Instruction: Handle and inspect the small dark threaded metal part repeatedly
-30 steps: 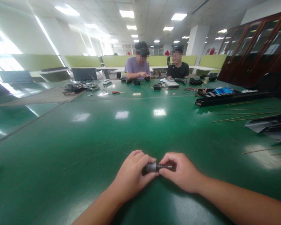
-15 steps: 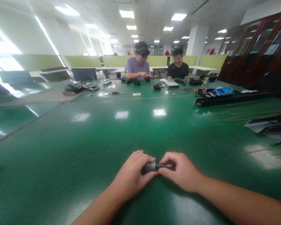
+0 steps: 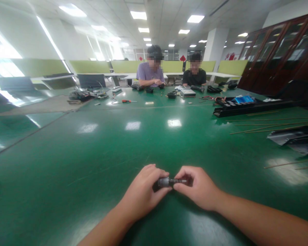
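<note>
Low in the middle of the head view, a small cylindrical part [image 3: 164, 182] lies level between my hands. Its body is dark with a grey metal band, and a thin stepped shaft [image 3: 182, 181] points right. My left hand [image 3: 143, 189] is closed round the body, thumb and fingers gripping it from the left. The thumb and forefinger of my right hand [image 3: 201, 188] pinch the shaft side. My left fingers hide the body's left end. Both hands are just over the green tabletop [image 3: 105, 150].
Black channels [image 3: 246, 110] and thin rods [image 3: 277, 128] lie on the right. An orange-handled screwdriver [image 3: 127, 101] rests farther back, with a pile of electronic parts [image 3: 83, 95] left of it. Two people sit across the table, near a grey box [image 3: 188, 93].
Both hands keep their hold on the cylindrical part, which has shifted very slightly left. The whole view has also drifted a little left. Nothing was let go.
</note>
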{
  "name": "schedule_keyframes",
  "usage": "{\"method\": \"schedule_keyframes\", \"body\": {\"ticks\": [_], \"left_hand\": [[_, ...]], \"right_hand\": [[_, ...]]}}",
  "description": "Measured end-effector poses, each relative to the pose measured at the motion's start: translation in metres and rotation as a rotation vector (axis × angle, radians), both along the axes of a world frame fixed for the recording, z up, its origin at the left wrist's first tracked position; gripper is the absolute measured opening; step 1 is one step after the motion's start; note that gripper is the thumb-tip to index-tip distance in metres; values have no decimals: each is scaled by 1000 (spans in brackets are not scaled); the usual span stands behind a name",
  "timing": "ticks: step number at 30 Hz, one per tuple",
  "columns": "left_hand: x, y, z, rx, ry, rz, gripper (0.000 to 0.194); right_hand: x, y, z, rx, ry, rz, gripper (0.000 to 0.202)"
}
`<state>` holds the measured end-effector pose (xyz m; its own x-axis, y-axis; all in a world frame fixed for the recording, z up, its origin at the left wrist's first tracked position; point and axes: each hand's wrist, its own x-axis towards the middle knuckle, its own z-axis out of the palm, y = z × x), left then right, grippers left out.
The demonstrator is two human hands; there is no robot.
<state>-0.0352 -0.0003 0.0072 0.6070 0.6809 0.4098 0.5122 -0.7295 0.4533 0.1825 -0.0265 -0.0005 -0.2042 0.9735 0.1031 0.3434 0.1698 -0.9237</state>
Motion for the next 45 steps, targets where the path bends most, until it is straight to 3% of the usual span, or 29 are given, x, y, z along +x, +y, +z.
{"method": "schedule_keyframes", "body": {"ticks": [45], "left_hand": [[-6, 4, -3, 40, -15, 22, 22]], "right_hand": [[2, 1, -1, -11, 27, -24, 6]]}}
